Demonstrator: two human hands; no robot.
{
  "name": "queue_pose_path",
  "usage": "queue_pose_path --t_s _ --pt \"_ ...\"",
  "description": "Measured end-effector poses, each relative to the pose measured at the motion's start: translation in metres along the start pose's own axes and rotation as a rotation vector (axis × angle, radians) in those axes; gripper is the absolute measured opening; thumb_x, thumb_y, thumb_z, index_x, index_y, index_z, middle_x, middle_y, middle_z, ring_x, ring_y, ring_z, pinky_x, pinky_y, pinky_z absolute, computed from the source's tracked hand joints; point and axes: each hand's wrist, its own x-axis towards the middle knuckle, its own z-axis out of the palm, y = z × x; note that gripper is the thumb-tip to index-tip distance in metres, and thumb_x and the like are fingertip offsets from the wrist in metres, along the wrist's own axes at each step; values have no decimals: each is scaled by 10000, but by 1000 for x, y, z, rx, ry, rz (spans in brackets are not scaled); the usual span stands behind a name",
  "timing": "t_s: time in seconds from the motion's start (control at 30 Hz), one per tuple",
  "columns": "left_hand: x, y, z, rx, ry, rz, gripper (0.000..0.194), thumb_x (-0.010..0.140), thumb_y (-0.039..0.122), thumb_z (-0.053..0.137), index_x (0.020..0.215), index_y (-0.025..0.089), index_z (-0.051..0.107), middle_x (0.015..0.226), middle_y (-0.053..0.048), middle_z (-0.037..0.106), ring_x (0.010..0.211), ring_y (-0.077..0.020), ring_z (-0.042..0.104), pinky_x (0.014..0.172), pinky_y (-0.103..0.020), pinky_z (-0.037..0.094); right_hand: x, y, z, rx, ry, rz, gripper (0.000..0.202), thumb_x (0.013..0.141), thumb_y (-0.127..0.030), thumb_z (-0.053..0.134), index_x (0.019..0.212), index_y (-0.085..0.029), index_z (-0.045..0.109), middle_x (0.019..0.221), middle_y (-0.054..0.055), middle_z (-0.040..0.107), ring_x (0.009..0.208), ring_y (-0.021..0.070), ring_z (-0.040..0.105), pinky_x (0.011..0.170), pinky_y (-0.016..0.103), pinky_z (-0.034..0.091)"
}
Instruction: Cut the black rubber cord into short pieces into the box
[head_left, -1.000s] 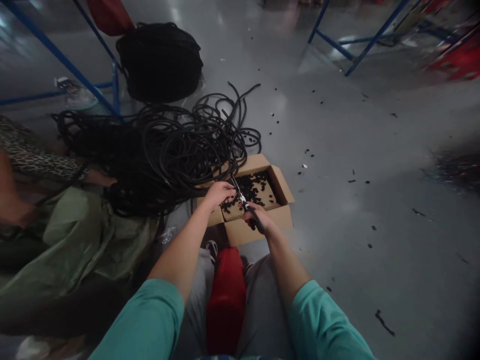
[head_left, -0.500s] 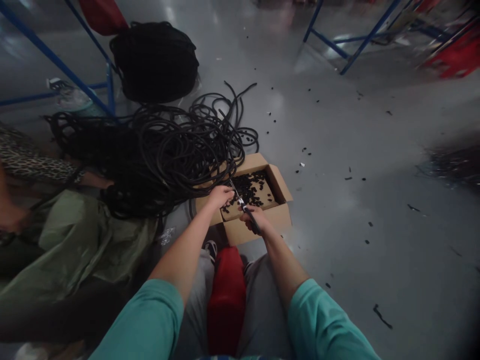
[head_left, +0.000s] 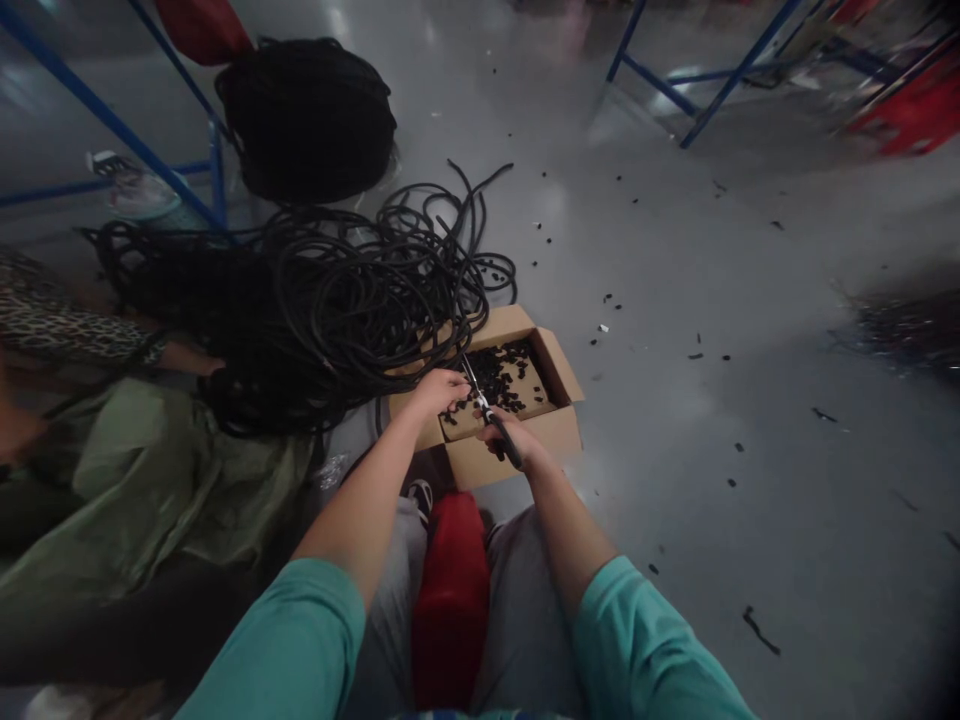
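My right hand (head_left: 517, 438) grips black-handled scissors (head_left: 484, 405), whose thin metal blades point forward over the open cardboard box (head_left: 517, 460). Close to the left of the blades is my left hand (head_left: 441, 390), its fingers pinched together at the box's near left side. What it holds is too small and dark to make out. Many short cut black pieces (head_left: 491, 378) lie scattered inside the box. A tangled heap of long black cord (head_left: 352, 290) spreads beyond and left of my left hand, some strands reaching over the box's left flap.
A large black bundle (head_left: 311, 120) stands behind the heap, near a blue metal frame (head_left: 217, 170). At left, another person's arm (head_left: 191, 358) reaches the heap beside green cloth (head_left: 150, 470). A red stool (head_left: 450, 600) shows between my legs. Black scraps dot the grey floor (head_left: 675, 430).
Both hands stay almost in place over the box, the scissors shifting very slightly. At the far left, the other person's nearer hand has moved a little leftward and is blurred.
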Motion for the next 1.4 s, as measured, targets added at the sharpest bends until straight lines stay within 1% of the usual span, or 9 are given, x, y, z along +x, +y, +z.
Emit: queue_pose_path --t_s 0.23,0.4,0.63,0.73,0.8,0.9,1.0,1.23,1.4 --pt "2 -3 -3 199 46 48 180 734 227 522 754 108 654 555 -7 599 408 -63 458 437 -191 347 1 1 2 -78 109 43 384 455 -149 537 838 -182 534 363 -98 399 337 65 337 342 173 214" --pt "-1 2 -1 300 74 97 189 735 223 507 749 109 657 591 -17 613 438 -77 476 468 -206 371 0 0 5 -56 129 61 373 446 -123 516 815 -178 526 350 -108 369 315 54 310 336 171 194" --pt "0 3 1 271 189 146 159 644 201 619 782 138 663 786 -46 678 698 -140 605 658 -248 458 0 1 7 -48 121 40 384 444 -166 545 828 -171 531 378 -98 391 344 59 336 353 180 222" --pt "1 2 0 259 175 125 172 643 210 628 794 141 672 796 -51 688 732 -151 615 668 -249 461 2 2 6 -19 86 11 435 436 -183 565 870 -174 532 420 -91 426 384 66 380 381 181 258" --pt "2 2 0 270 153 116 171 649 213 622 793 139 678 796 -54 693 729 -151 616 657 -245 458 4 2 6 -13 80 3 445 436 -191 578 878 -178 530 420 -99 411 388 61 374 388 177 254" --pt "3 3 -2 300 129 117 188 668 228 598 803 129 684 786 -58 696 695 -149 614 625 -247 452 3 1 6 -35 98 -1 435 444 -200 589 875 -181 533 397 -113 366 366 53 331 377 177 222" --pt "3 3 -4 322 125 127 211 674 247 587 808 118 689 775 -63 696 678 -157 613 613 -255 451 1 0 6 -71 120 -12 411 447 -203 594 854 -176 545 402 -106 381 360 51 327 367 179 218" --pt "2 3 -5 338 127 145 214 626 199 619 815 137 700 829 -56 705 752 -162 625 688 -245 458 1 2 4 -101 148 -1 423 446 -181 579 868 -162 561 366 -108 370 327 52 310 338 179 205" --pt "3 2 -5 385 118 146 202 628 194 614 802 144 701 822 -54 706 751 -162 621 686 -246 451 -1 1 5 -109 155 25 438 453 -165 564 891 -160 568 354 -105 373 320 59 322 331 177 211"
